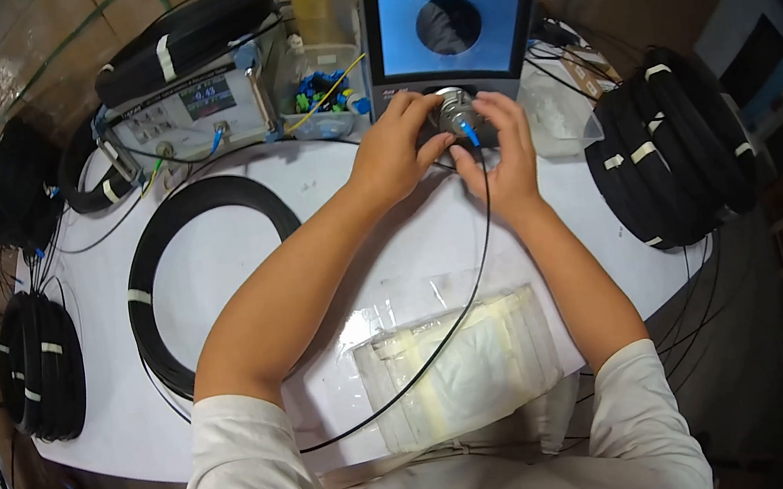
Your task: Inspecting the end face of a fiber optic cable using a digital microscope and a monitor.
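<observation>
My left hand (396, 147) grips the round metal port (453, 112) at the base of a grey inspection device with a blue screen (449, 26) showing a dark circle. My right hand (504, 154) pinches a blue cable connector (470, 134) right at that port. A thin black cable (464, 299) runs down from the connector, over a clear plastic bag of white wipes (463, 364) near my body.
A large black cable coil (190, 273) lies on the white table (255, 414) to the left. Bundled coils sit at right (673, 145), far left (40, 364) and atop a grey meter box (187, 108). A tray of blue and green connectors (322, 94) stands behind.
</observation>
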The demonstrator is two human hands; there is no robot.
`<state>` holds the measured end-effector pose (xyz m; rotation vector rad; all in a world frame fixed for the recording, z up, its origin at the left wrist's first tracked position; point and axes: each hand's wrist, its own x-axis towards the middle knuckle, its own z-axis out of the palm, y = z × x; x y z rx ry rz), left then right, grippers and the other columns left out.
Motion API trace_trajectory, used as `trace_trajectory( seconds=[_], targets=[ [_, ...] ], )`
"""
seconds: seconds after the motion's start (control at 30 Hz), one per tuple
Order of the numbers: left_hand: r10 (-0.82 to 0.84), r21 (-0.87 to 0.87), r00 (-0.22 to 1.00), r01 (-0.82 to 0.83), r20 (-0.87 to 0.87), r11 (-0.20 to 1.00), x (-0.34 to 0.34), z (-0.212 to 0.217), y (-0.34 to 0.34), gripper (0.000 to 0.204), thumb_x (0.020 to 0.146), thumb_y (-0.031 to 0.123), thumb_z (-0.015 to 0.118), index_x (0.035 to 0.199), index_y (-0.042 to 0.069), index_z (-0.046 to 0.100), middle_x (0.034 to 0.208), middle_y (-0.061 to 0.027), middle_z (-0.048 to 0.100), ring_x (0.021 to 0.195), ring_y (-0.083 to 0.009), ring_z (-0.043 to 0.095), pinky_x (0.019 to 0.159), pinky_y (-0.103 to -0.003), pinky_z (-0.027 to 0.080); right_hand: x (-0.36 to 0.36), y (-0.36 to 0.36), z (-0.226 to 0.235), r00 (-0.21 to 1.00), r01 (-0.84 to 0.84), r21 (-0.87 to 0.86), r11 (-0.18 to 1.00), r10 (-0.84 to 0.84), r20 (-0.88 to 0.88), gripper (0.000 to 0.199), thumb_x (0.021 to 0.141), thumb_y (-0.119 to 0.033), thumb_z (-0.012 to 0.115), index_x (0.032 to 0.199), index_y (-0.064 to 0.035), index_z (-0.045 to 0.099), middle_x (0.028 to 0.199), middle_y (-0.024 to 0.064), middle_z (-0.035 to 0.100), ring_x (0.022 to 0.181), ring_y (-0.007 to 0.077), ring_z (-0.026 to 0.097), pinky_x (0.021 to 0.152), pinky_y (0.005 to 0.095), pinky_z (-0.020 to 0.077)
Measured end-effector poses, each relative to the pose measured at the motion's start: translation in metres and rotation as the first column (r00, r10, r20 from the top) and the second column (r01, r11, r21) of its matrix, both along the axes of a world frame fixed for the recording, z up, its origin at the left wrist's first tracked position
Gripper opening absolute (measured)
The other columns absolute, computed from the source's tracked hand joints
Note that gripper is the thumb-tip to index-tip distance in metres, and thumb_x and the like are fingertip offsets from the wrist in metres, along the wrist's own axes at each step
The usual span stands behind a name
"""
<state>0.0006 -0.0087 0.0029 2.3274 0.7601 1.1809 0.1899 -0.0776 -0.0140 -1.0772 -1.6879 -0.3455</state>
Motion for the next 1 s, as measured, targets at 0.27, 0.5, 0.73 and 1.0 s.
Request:
trace_trajectory(
  seconds=[0.27,0.5,0.73,1.0],
  targets=[
    [-0.026,-0.055,1.0,0.027,0.014,0.998,-0.003,-0.004,-0.012,0.051,0.093,0.022,0.08,0.139,0.008,0.062,0.128,-0.0119,0.064,0.107,-0.0335,0.07,0.088,-0.042,0.057,-0.012,-0.026,0.02,0.999,-0.05,0.043,0.998,0.05,0.001,0.022,0.083,0.001,0.082,0.103,-0.0057,0.078,0.111,0.0084,0.075,0.113,0.035,0.066,0.097,0.0433,0.0547],
    [0.039,0.139,0.999,-0.04,0.011,0.99,0.003,-0.005,0.015,0.053,0.093,0.031,0.08,0.137,0.009,0.064,0.127,-0.0108,0.065,0.11,-0.0363,0.068,0.092,-0.044,0.056,-0.038,-0.109,0.046,0.925,-0.35,-0.392,0.851,0.247,-0.288,0.015,0.089,-0.007,0.083,0.102,-0.0014,0.08,0.101,0.0117,0.078,0.098,0.0264,0.073,0.089,0.0356,0.0563],
    [-0.004,-0.119,1.0,0.001,-0.022,0.993,-0.007,0.01,-0.006,0.046,0.097,0.018,0.076,0.137,0.002,0.062,0.119,-0.0158,0.063,0.102,-0.0341,0.069,0.087,-0.042,0.056,-0.069,-0.167,0.027,0.892,-0.451,-0.575,0.682,0.334,-0.304,0.017,0.085,-0.013,0.088,0.094,-0.0032,0.078,0.09,0.01,0.075,0.093,0.0273,0.071,0.083,0.0352,0.0559],
    [-0.023,-0.09,0.999,0.021,-0.026,0.996,-0.007,0.01,-0.015,0.045,0.097,0.018,0.076,0.137,0.002,0.062,0.12,-0.016,0.063,0.105,-0.0334,0.07,0.09,-0.042,0.056,-0.076,-0.179,0.02,0.921,-0.355,-0.594,0.722,0.379,-0.09,0.02,0.085,-0.017,0.088,0.086,-0.0049,0.072,0.083,0.0068,0.064,0.088,0.0272,0.062,0.075,0.0369,0.0504]
  ],
)
